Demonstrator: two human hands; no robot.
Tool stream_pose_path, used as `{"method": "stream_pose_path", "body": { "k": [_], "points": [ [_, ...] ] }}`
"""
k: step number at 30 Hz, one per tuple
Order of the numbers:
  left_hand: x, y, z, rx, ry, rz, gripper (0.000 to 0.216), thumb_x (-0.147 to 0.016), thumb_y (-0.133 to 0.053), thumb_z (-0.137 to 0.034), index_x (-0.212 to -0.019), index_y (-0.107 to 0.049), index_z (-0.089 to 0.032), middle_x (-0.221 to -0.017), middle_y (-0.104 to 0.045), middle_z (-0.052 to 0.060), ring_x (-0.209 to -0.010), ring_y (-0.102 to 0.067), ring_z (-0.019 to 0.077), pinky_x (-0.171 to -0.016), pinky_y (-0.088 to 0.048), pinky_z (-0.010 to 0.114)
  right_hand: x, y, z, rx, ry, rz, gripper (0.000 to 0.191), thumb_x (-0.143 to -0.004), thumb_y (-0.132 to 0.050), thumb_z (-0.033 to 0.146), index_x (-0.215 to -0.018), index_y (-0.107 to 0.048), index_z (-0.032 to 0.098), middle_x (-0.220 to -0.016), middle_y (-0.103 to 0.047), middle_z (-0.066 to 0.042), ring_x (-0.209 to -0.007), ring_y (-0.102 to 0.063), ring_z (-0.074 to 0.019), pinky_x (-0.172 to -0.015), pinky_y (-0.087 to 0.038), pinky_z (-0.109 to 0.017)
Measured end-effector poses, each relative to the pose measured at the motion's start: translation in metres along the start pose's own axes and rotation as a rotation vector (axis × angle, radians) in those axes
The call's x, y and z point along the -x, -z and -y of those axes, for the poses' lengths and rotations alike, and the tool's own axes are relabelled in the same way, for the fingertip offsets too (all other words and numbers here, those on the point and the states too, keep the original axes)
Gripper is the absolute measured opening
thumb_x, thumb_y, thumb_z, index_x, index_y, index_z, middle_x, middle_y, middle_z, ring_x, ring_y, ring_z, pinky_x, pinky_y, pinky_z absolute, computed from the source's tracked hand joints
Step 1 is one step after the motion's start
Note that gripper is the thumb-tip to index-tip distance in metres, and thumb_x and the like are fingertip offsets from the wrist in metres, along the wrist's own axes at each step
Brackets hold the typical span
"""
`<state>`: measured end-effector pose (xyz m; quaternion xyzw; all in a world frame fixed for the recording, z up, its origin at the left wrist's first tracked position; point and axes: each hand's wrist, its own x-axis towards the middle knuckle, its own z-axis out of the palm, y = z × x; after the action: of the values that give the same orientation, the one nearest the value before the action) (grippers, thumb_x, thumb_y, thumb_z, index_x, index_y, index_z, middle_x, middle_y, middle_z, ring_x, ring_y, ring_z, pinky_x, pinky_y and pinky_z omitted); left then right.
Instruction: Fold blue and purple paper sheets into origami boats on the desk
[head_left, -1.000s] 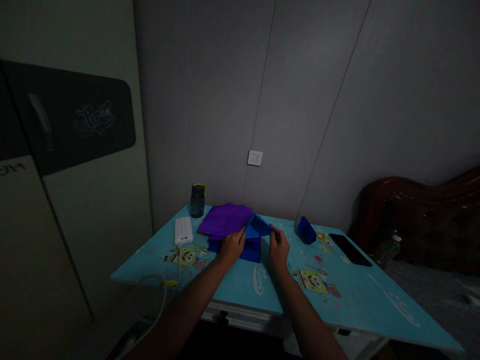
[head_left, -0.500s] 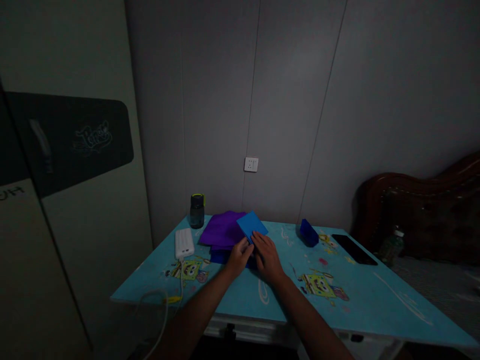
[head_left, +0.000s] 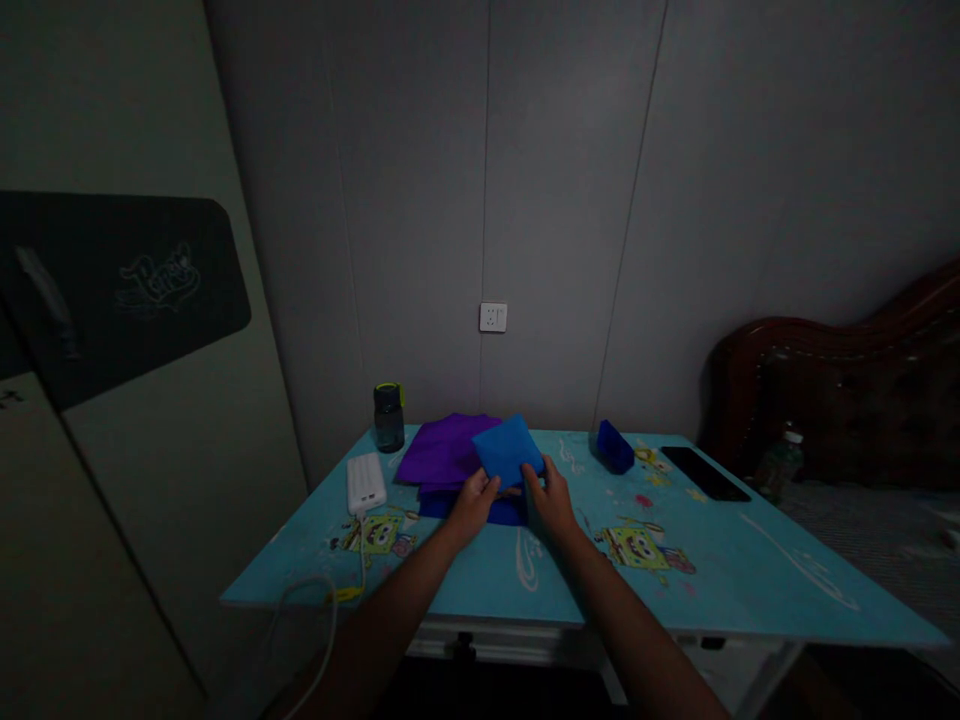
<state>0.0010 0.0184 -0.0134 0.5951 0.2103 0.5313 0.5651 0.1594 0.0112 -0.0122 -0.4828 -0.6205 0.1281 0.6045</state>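
Note:
A light-blue square of folded paper (head_left: 508,450) is held up at a tilt between both hands, over the table. My left hand (head_left: 474,502) pinches its lower left corner, thumb on the near face. My right hand (head_left: 551,497) grips the lower right edge, also with the thumb in front. Behind and to the left lie purple paper sheets (head_left: 442,450), with dark-blue sheets (head_left: 442,503) beneath them. Part of these sheets is hidden by the hands and the held paper. Off to the right stands a dark-blue folded paper piece (head_left: 615,447), touched by neither hand.
A white power bank (head_left: 366,484) with a cable lies on the table's left, near a dark water bottle (head_left: 389,418). A black phone or tablet (head_left: 705,473) rests at the right edge of the cartoon-printed blue table (head_left: 480,590). Beyond is a clear bottle (head_left: 781,462).
My right hand has moved off the face of the light-blue paper to its right edge. The paper has turned and shifted slightly right. The whole view has shifted a little.

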Motion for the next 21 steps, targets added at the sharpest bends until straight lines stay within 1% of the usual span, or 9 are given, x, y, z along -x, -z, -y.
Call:
{"method": "stream_pose_path", "body": {
  "k": [2,4,6,8,10,12,14,18,21],
  "points": [
    [0.0,0.001,-0.001,-0.037,0.005,-0.048,0.057,-0.079,-0.063,-0.057,-0.113,-0.053,-0.012,-0.099,-0.071,0.013,-0.072,-0.07,0.0196,-0.077,-0.054,0.035,0.002,0.0,0.003,-0.057,-0.052,0.058,0.04,-0.087,-0.053,0.052,-0.091,-0.064,0.014,-0.072,-0.069,-0.006,-0.064,-0.063,-0.0209,-0.058,-0.05,-0.029],
    [0.0,0.002,-0.002,-0.115,0.005,-0.107,0.053,-0.08,-0.061,-0.057,-0.107,-0.053,-0.012,-0.086,-0.071,0.008,-0.058,-0.066,0.0156,-0.064,-0.053,0.029,0.004,0.001,0.008,-0.122,-0.091,0.119,0.041,-0.084,-0.056,0.055,-0.08,-0.064,0.015,-0.069,-0.069,-0.005,-0.064,-0.063,-0.0207,-0.059,-0.049,-0.028],
    [0.001,0.004,-0.003,-0.196,-0.006,-0.133,0.048,-0.081,-0.059,-0.055,-0.103,-0.053,-0.012,-0.079,-0.069,0.005,-0.047,-0.06,0.0112,-0.053,-0.048,0.025,0.005,0.005,0.012,-0.178,-0.129,0.2,0.044,-0.08,-0.059,0.057,-0.075,-0.066,0.014,-0.069,-0.069,-0.005,-0.066,-0.062,-0.0205,-0.062,-0.049,-0.028],
    [0.002,0.006,-0.004,-0.236,-0.011,-0.095,0.047,-0.082,-0.058,-0.054,-0.105,-0.053,-0.013,-0.08,-0.069,0.004,-0.042,-0.055,0.0086,-0.048,-0.045,0.023,0.004,0.01,0.016,-0.245,-0.175,0.231,0.048,-0.077,-0.06,0.061,-0.072,-0.065,0.013,-0.069,-0.068,-0.004,-0.065,-0.061,-0.0195,-0.061,-0.048,-0.028],
    [0.004,0.006,-0.004,-0.242,0.026,-0.007,0.049,-0.082,-0.058,-0.054,-0.109,-0.053,-0.013,-0.08,-0.068,0.003,-0.041,-0.055,0.0086,-0.044,-0.044,0.022,0.001,0.016,0.017,-0.356,-0.245,0.192,0.052,-0.076,-0.06,0.065,-0.076,-0.065,0.014,-0.069,-0.067,-0.004,-0.063,-0.059,-0.0184,-0.059,-0.048,-0.028],
    [0.006,0.005,-0.003,-0.242,0.08,0.086,0.051,-0.081,-0.059,-0.054,-0.11,-0.053,-0.013,-0.073,-0.067,0.002,-0.04,-0.056,0.0103,-0.042,-0.043,0.022,-0.001,0.019,0.017,-0.462,-0.324,0.145,0.053,-0.072,-0.062,0.067,-0.08,-0.063,0.015,-0.066,-0.065,-0.003,-0.058,-0.058,-0.0171,-0.055,-0.048,-0.028],
    [0.007,0.005,-0.003,-0.232,0.115,0.145,0.05,-0.081,-0.06,-0.053,-0.109,-0.054,-0.012,-0.067,-0.064,0.001,-0.041,-0.057,0.012,-0.041,-0.044,0.022,-0.002,0.021,0.014,-0.506,-0.375,0.114,0.054,-0.067,-0.067,0.068,-0.076,-0.061,0.015,-0.06,-0.062,-0.002,-0.051,-0.054,-0.0151,-0.05,-0.046,-0.027],
    [0.009,0.005,-0.004,-0.211,0.146,0.187,0.051,-0.078,-0.063,-0.054,-0.104,-0.054,-0.011,-0.069,-0.065,0.002,-0.042,-0.06,0.0137,-0.04,-0.043,0.023,-0.003,0.021,0.009,-0.519,-0.408,0.081,0.054,-0.063,-0.072,0.067,-0.064,-0.058,0.015,-0.052,-0.058,0.0,-0.045,-0.049,-0.0123,-0.044,-0.043,-0.025],
    [0.01,0.006,-0.006,-0.226,0.159,0.202,0.049,-0.078,-0.064,-0.054,-0.101,-0.055,-0.011,-0.069,-0.065,0.002,-0.042,-0.06,0.0138,-0.041,-0.043,0.022,-0.002,0.021,0.008,-0.56,-0.444,0.08,0.051,-0.061,-0.077,0.061,-0.074,-0.064,0.013,-0.063,-0.066,-0.003,-0.052,-0.058,-0.0156,-0.052,-0.05,-0.029]
  ]
}}
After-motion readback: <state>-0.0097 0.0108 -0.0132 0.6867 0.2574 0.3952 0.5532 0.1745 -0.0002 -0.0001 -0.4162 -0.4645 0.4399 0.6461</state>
